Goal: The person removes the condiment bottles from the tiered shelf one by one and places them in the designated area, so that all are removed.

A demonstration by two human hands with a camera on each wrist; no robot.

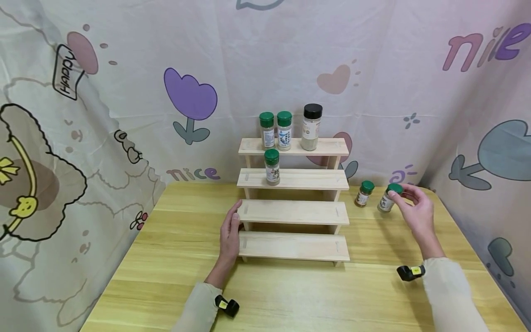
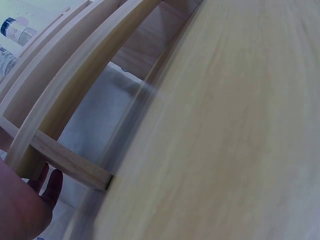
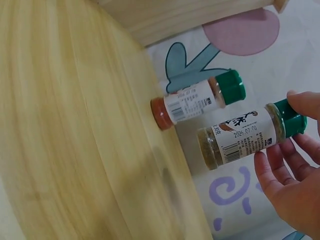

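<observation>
Right hand (image 1: 416, 212): thumb and fingers pinched the green cap (image 3: 295, 118) of a jar, coming at it from the right.
Held jar (image 1: 386, 202): on the table's right side, near the back edge; its base seemed to hang just clear of the wood, though from where I stood I could not be sure.
Long axis: near upright, cap at the top in the fingers, roughly parallel to the jar beside it.
Red-orange jar (image 1: 363, 194): just left of the held one, apart from it, standing on the table (image 1: 290, 295) between it and the rack.
Rack (image 1: 293, 212): four stepped wooden boards, all to the left of the right hand; the way across from the held jar ran leftward, past the red-orange jar.
Nearer hand: the right, by far, to both loose jars; the left was at the rack's opposite end.
Left hand (image 1: 229, 233): against the left end of the lower boards; whether it gripped the wood or only rested there, I could not tell.
Top board (image 1: 249, 146): two green-capped jars (image 1: 275, 133), then a taller black-capped jar (image 1: 311, 128) to their right.
Second board (image 1: 311, 179): one green-capped jar (image 1: 272, 168), left of its middle.
</observation>
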